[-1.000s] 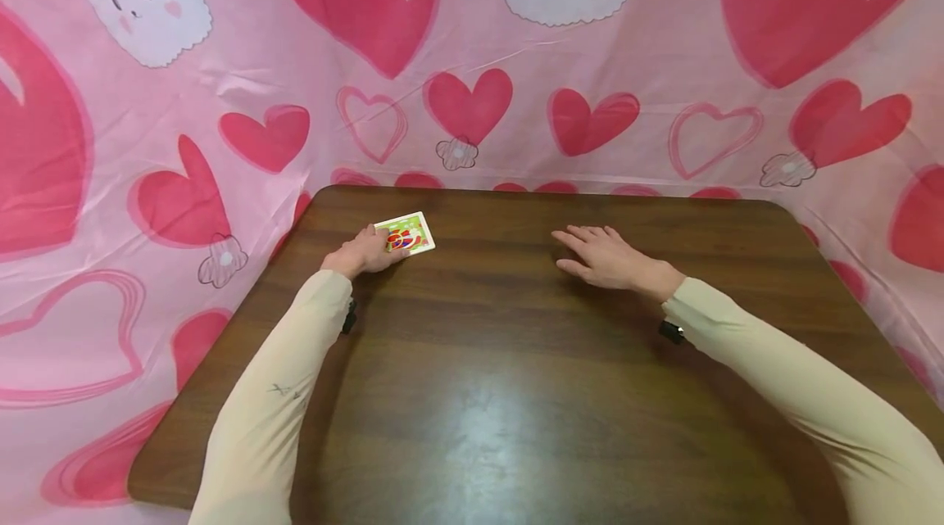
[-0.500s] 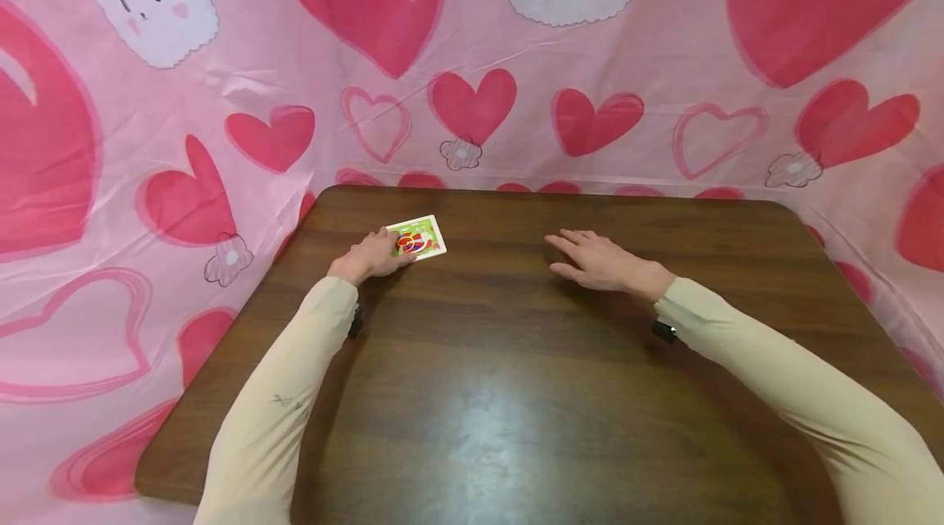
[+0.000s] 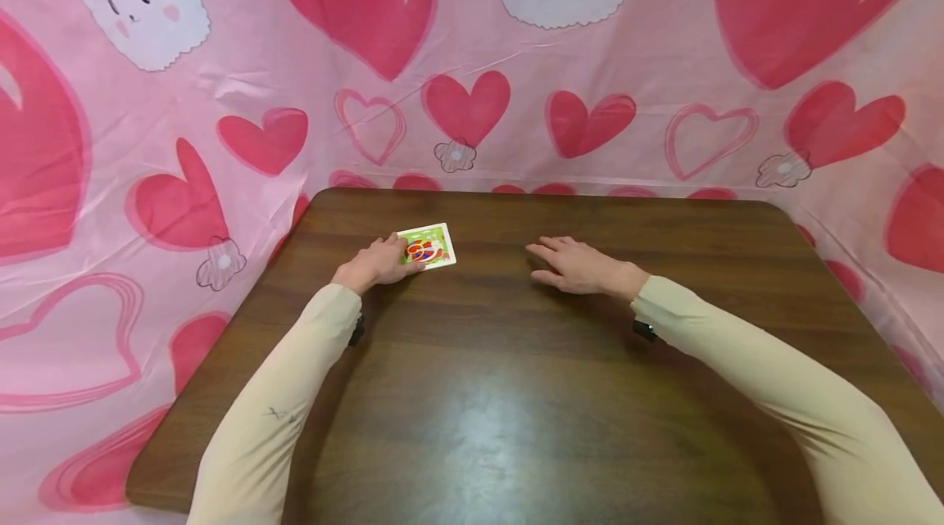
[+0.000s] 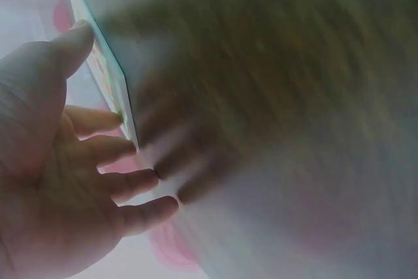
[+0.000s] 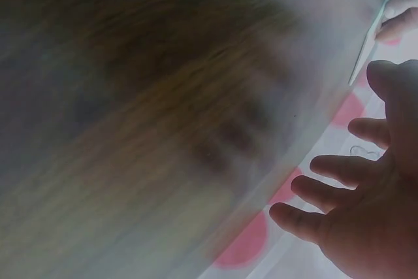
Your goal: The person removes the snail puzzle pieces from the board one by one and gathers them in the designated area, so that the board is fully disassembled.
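A thin flat picture board with a white border lies on the wooden table, left of centre toward the back. Its green face carries a red, blue and yellow spiral figure. My left hand rests on its left part, covering that side. In the left wrist view, the thumb and index fingertip touch the board, while the other fingers spread past its edge above the tabletop. My right hand hovers low over the table to the right, fingers extended, holding nothing. The right wrist view shows it apart from the board.
The brown wood-grain table has rounded corners and a bright glare toward the front. A pink cloth with hearts and white rabbit faces hangs behind it and along both sides. Dark wrist devices sit under both cuffs.
My left hand has slid the board a little to the right and nearer. My right hand has moved left, toward the board, and slightly nearer.
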{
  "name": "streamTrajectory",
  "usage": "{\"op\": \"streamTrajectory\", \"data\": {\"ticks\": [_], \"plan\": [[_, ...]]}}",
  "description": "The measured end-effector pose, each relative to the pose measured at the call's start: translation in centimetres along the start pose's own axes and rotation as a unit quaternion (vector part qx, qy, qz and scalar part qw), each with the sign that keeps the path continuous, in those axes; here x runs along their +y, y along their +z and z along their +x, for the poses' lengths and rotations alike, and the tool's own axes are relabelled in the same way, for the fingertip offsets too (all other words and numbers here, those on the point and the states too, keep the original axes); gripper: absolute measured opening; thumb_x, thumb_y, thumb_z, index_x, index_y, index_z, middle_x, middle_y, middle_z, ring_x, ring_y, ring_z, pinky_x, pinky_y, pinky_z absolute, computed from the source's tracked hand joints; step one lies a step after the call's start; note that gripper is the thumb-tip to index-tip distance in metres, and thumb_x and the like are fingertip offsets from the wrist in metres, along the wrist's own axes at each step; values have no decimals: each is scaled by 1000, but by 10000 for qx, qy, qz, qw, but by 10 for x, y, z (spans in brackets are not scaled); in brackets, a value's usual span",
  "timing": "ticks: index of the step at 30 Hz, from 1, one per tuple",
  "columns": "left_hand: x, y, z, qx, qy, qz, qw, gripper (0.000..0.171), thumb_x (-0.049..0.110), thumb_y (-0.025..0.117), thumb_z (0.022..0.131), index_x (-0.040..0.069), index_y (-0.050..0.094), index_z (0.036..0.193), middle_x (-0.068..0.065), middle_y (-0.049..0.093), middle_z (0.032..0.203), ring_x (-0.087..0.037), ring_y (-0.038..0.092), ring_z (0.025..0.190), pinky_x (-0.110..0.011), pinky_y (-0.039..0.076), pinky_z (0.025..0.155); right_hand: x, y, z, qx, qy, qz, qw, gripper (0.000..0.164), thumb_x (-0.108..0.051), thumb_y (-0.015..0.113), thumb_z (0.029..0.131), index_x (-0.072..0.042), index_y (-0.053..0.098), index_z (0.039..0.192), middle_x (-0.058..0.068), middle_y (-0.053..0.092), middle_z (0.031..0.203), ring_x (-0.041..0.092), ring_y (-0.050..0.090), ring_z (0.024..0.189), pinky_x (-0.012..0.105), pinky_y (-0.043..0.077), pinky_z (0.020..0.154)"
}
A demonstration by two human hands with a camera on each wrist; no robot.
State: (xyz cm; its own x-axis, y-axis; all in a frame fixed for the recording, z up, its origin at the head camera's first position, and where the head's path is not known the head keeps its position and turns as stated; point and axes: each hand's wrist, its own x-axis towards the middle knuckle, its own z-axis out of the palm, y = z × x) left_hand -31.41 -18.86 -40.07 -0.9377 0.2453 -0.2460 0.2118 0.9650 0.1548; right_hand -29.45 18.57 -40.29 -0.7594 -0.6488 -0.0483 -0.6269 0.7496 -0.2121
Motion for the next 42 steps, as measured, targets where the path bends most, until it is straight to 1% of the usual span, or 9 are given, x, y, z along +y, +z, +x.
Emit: {"op": "streamTrajectory", "data": {"ticks": [3, 5, 8, 14, 21, 29, 36, 39, 42], "plan": [[7, 1, -1, -6, 7, 72, 10000, 71, 55, 51, 95, 2, 40, 141, -21, 41, 140, -45, 41, 131, -63, 38, 102, -4, 1, 3, -19, -15, 7, 10000, 64, -44, 53, 99, -9, 38, 150, 25, 37, 153, 44, 37, 140, 62, 32, 110], [10, 1, -1, -21, -13, 111, 9999, 72, 56, 51, 95, 2, 40, 140, -20, 43, 133, -43, 43, 126, -61, 40, 100, -6, 1, 5, -54, 10, 12, 10000, 64, -45, 53, 99, -10, 37, 151, 25, 37, 153, 44, 37, 140, 62, 32, 110], [14, 2, 0, -33, -38, 97, 9999, 71, 56, 51, 94, 1, 41, 138, -21, 44, 129, -40, 46, 121, -59, 41, 100, -11, 1, 9, -90, 44, 27, 9999, 64, -44, 53, 99, -11, 36, 151, 24, 36, 154, 43, 36, 141, 62, 32, 110], [17, 4, 2, -38, 99, 44, 9999, 73, 55, 52, 95, -2, 41, 140, -28, 38, 143, -40, 49, 120, -54, 40, 106, -21, 0, 24, -153, 66, 62, 9998, 65, -46, 52, 98, -13, 36, 152, 21, 35, 155, 41, 35, 142, 61, 31, 112], [27, 4, 1, -161, 331, 90, 9993, 74, 55, 54, 94, -1, 43, 140, -27, 38, 148, -38, 49, 125, -53, 38, 108, -32, 4, 38, -449, 156, -18, 9989, 66, -50, 49, 99, -16, 32, 153, 20, 32, 157, 39, 33, 144, 61, 30, 112], [42, 3, -3, -298, 675, 238, 9970, 79, 54, 56, 94, -4, 38, 145, -27, 35, 152, -36, 41, 137, -49, 33, 114, -35, 7, 43, -662, 248, 13, 9975, 67, -51, 49, 99, -16, 32, 154, 20, 29, 159, 40, 29, 145, 60, 27, 114], [51, 4, -3, -305, 813, 239, 9959, 77, 51, 59, 93, -3, 39, 145, -27, 35, 152, -37, 43, 137, -48, 32, 115, -35, 11, 49, -745, 350, -98, 9966, 68, -52, 47, 99, -15, 31, 154, 21, 28, 159, 40, 30, 145, 61, 27, 113], [55, 5, -4, -370, 844, 188, 9956, 78, 51, 59, 93, -3, 39, 145, -27, 33, 154, -37, 42, 138, -49, 32, 115, -36, 12, 51, -812, 386, -70, 9959, 70, -53, 48, 98, -15, 30, 155, 20, 27, 160, 40, 28, 146, 61, 25, 114], [58, 5, -4, -344, 831, 155, 9958, 77, 51, 60, 92, -2, 40, 145, -26, 35, 153, -36, 44, 135, -48, 33, 115, -38, 12, 53, -839, 411, -111, 9956, 72, -54, 48, 97, -16, 29, 155, 20, 26, 160, 40, 27, 146, 61, 25, 115]]}}
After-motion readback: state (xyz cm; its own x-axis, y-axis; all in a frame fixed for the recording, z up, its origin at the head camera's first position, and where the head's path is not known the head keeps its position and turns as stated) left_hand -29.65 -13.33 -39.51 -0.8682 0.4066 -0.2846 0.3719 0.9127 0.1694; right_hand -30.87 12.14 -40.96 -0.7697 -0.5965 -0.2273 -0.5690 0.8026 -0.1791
